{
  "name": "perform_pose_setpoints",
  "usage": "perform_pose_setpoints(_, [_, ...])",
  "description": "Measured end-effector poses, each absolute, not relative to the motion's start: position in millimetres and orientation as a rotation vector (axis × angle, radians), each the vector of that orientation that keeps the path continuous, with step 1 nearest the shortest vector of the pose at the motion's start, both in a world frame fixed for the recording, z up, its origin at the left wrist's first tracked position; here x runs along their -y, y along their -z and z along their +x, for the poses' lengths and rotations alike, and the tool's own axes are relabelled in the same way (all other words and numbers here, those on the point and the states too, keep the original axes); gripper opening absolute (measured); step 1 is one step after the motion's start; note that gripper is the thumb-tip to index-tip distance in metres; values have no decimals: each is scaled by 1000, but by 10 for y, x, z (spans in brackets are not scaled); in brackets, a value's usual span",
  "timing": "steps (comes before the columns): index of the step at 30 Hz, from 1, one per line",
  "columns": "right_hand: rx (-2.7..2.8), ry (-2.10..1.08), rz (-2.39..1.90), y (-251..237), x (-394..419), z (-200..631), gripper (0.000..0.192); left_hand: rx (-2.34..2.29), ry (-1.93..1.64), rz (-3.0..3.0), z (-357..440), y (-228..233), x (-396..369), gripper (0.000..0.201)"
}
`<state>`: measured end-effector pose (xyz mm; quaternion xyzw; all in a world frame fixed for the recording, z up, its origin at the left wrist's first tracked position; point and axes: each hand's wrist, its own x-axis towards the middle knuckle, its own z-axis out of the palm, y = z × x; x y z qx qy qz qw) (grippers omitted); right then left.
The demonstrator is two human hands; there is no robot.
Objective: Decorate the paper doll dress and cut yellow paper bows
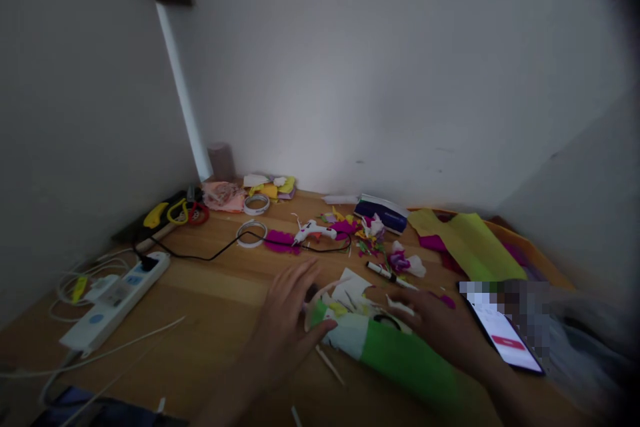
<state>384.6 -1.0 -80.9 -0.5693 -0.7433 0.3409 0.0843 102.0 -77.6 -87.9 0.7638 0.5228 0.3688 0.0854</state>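
Note:
A green and white plastic bag [395, 350] lies on its side on the wooden table, its mouth toward the left with pale scraps inside. My left hand [287, 310] is at the bag's mouth, fingers stretched out and apart, the thumb against the rim. Over the bag's far side is my right hand [440, 323], its fingers bent around a small white scrap [401, 306] that looks like paper. A dark ring-shaped thing [387, 321] shows beside the bag's opening; its kind is unclear.
Behind the hands lie a white glue gun [316, 232], tape rolls [251, 233], a marker [381, 271] and coloured paper scraps. A power strip [117, 303] with cables is at left. A lit phone [500, 330] and yellow-green paper [467, 243] are at right.

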Motion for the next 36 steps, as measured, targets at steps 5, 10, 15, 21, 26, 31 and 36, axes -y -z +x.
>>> perform_pose_setpoints(5, [2144,-982,-1461,612,210,3447,36,-1503,-1067,2283,1238,901,718,68])
perform_pose_setpoints(10, [1995,-1527,-1115,695,270,3163,23,-1468,-1019,2327,1360,932,693,75])
perform_pose_setpoints(15, [1883,-1613,-1105,793,252,3225,22,-1461,-985,2326,1371,948,698,84])
perform_pose_setpoints(21, [1806,-1411,-1177,757,314,3232,28,-1441,-973,2257,1383,985,705,75])
perform_pose_setpoints(26, [1880,-1533,-1125,736,511,3122,9,-1395,-872,2223,1420,1100,727,75])
perform_pose_setpoints(31, [1557,-1543,-1133,893,523,3159,19,-1369,-842,2212,1418,1137,794,66])
perform_pose_setpoints(36, [1306,-1390,-1161,1025,506,3231,38,-1353,-823,2260,1444,1064,887,58])
